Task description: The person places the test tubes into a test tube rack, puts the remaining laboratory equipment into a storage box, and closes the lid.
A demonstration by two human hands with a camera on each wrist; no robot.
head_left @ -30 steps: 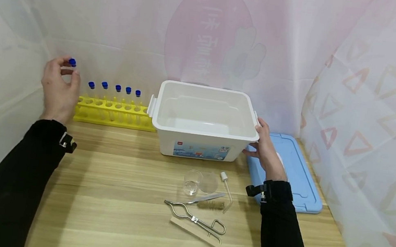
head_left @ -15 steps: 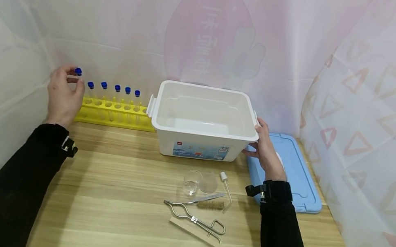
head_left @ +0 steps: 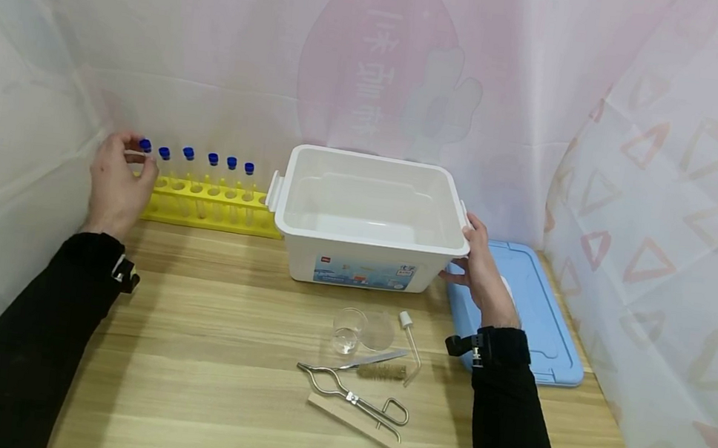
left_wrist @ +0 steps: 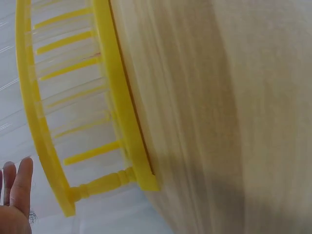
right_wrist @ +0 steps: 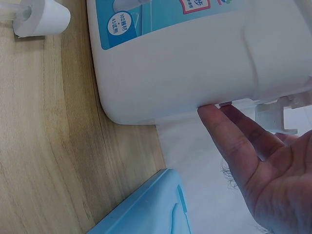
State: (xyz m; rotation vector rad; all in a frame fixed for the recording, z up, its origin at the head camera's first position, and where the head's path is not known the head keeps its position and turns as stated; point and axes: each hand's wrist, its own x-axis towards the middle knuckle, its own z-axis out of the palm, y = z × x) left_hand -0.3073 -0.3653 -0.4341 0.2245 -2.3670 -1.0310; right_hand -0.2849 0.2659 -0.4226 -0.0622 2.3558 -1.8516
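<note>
At the left end of the yellow test tube rack (head_left: 211, 223), my left hand (head_left: 118, 183) pinches a clear test tube (head_left: 145, 145) by its blue-capped top. Several blue-capped test tubes (head_left: 189, 154) stand upright in the rack to its right. The left wrist view shows the rack (left_wrist: 122, 97) from the side, with the left hand's fingers (left_wrist: 22, 183) beside its top bar; whether the held tube's lower end sits in a hole cannot be made out there. My right hand (head_left: 484, 273) touches the right side of the white plastic box (head_left: 300, 262), fairly straight fingers (right_wrist: 229, 136) near its handle.
A blue lid (head_left: 543, 314) lies right of the box. In front are a small clear beaker (head_left: 348, 331), a bent glass tube with white stopper (head_left: 412, 342), tweezers (head_left: 376, 359), a tube brush (head_left: 381, 371), crucible tongs (head_left: 352, 398) and a wooden strip (head_left: 361, 427).
My left hand has moved right and down, bringing the held test tube lower, level with the other capped tubes. The right hand and the box have stayed in place.
</note>
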